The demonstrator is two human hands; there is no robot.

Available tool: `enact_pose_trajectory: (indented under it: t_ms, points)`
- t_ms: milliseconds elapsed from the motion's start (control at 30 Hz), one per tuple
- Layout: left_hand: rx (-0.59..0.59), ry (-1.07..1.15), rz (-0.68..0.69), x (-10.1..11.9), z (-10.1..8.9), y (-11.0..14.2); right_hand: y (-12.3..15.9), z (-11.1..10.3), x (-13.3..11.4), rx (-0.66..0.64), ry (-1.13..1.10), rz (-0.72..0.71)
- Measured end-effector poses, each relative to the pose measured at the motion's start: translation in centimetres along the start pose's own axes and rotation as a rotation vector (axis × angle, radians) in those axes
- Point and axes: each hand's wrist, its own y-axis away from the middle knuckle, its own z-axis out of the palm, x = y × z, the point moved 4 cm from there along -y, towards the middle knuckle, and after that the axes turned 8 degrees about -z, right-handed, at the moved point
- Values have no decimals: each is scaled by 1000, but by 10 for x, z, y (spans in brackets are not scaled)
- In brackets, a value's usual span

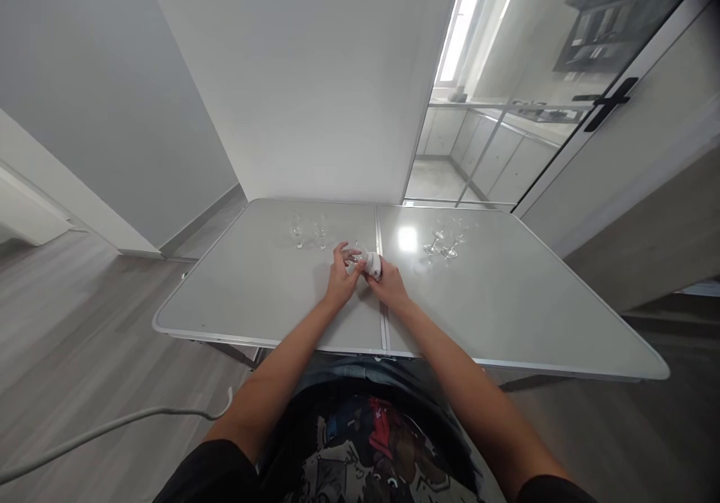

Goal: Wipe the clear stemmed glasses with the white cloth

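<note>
Over the middle of the table, my left hand curls its fingers around a clear stemmed glass, tilted toward the right. My right hand grips a small white object against the right end of that glass. Whether the white object is a cloth or something firmer, I cannot tell. The glass's stem and foot are hidden behind it and my fingers. Both hands are close together near the table's centre seam.
Two clear glasses, one left and one right, stand at the back left of the grey table. More stemmed glasses are at the right. A wall rises behind the table, with a glazed door at the right.
</note>
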Motion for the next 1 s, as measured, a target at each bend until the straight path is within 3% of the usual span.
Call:
enact_pose_trajectory:
  t_ms: [100,267,333,400,567,633,833,1000]
  points:
    - [14,8,-1,-2,0,0,0,1,-1,35,89,-30]
    - [-15,62,-47,-5,-1,0,1,18,3,-230,-580,236]
    - [-30,72,-50,-5,-1,0,2,21,4,-298,-750,317]
    - [-19,55,-32,-3,-1,0,2,19,6,-263,-705,301]
    - [7,-11,20,-1,-1,0,0,6,5,35,-135,72]
    - [15,-20,14,-2,-1,-1,0,7,3,34,-116,65]
    - [-23,43,-49,-3,0,1,1,20,5,-267,-844,373]
    - [-30,34,-39,-1,-1,0,0,15,7,-207,-929,453]
